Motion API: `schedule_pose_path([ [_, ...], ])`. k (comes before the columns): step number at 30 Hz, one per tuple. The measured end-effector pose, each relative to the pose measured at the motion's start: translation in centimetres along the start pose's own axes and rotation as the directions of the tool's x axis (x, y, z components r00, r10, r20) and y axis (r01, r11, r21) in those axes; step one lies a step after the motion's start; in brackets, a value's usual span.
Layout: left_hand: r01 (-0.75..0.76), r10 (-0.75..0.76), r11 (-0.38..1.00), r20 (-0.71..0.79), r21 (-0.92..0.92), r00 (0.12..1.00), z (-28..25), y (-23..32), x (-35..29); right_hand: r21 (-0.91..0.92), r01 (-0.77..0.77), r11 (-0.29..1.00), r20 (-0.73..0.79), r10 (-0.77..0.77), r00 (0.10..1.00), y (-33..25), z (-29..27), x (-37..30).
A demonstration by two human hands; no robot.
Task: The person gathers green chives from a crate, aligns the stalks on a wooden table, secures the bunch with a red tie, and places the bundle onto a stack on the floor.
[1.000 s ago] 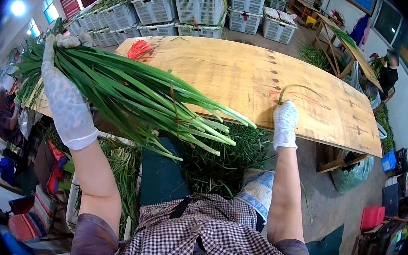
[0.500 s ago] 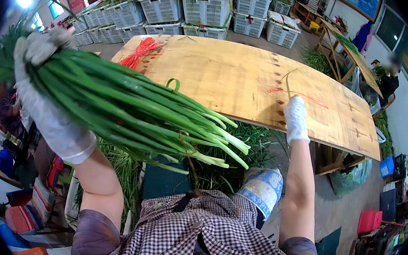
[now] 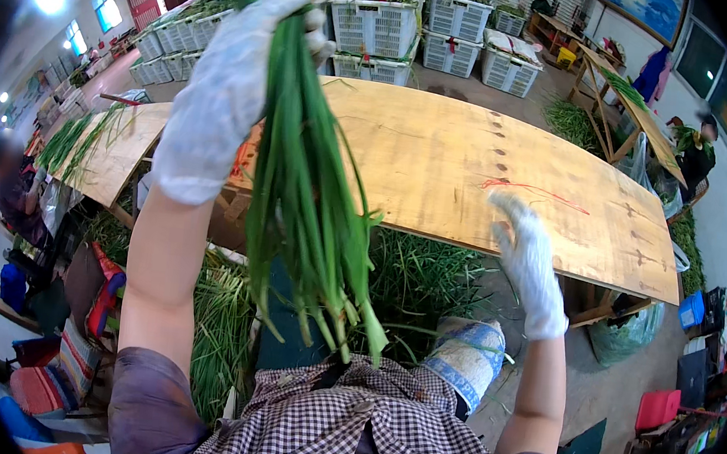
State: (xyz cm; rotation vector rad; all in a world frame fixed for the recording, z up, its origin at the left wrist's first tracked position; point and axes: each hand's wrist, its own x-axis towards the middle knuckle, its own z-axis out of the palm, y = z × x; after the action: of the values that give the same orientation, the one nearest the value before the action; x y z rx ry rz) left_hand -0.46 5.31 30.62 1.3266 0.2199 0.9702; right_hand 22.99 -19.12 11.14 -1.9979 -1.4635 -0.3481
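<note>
Green onion bundle now swung upright, above plywood table edge.

Two gloved hands show: the left hand is closed round one bunch of green onions, and the right hand is spread with its fingers apart at the edge of the counter. That makes two white gloves and one lifted bunch. There are two wooden board counters in reach, the large one and a second counter to the left carrying one loose heap of greens. One red tie lies on the large counter. At least six white plastic crates are stacked at the back; more further left blur together. Two other people appear, one person at left and one person at right.
</note>
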Motion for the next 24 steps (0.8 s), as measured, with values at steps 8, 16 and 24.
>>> schedule_pose_path([
  [8,-0.148,0.042,0.936,0.317,0.318,0.948,4.2,-10.7,14.1,-0.437,-0.426,0.792,0.113,0.519,0.847,21.9,3.7,1.1],
  [16,-0.029,0.187,0.844,-0.243,0.535,0.952,-2.5,-16.0,11.2,0.014,-0.351,0.936,-0.058,0.351,0.934,7.9,2.8,3.5],
  [24,0.438,-0.313,0.858,-0.403,0.268,0.860,-11.1,-25.7,-12.3,-0.079,0.224,0.971,0.157,-0.210,0.965,-7.7,10.0,4.4],
])
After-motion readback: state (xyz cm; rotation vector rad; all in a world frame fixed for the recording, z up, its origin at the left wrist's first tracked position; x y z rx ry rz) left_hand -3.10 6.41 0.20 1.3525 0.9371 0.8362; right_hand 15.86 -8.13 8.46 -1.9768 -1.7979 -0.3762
